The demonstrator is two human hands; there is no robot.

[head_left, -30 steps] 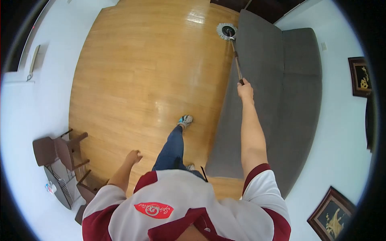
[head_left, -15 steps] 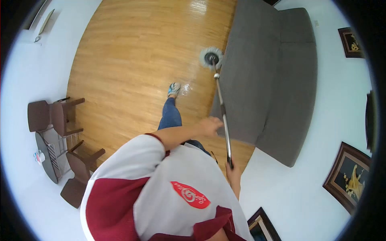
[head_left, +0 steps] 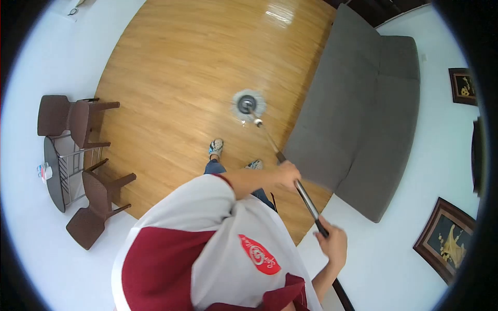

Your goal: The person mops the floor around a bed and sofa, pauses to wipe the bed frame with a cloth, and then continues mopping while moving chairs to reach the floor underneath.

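Note:
A spin mop with a round, shaggy white head [head_left: 262, 107] rests on the floor ahead of my feet. Its metal pole [head_left: 308, 201] slants back toward my right side. My left hand [head_left: 288, 175] is closed around the pole about midway along it. At the pole's black upper end, my right hand [head_left: 334, 241] is wrapped around the grip. Some of the fingers of both hands are hidden by the hands themselves.
A long grey sofa [head_left: 358, 114] runs along the right wall, close to the mop. Brown chairs [head_left: 78, 122] and a small dark table [head_left: 53, 173] stand on the left. Framed pictures [head_left: 448, 236] hang at the right. Wooden flooring [head_left: 171, 78] stretches ahead.
The mop head has swung left and nearer, away from the sofa's edge. My left hand has taken hold of the pole. My right hand has moved right with the pole's end; both feet now show.

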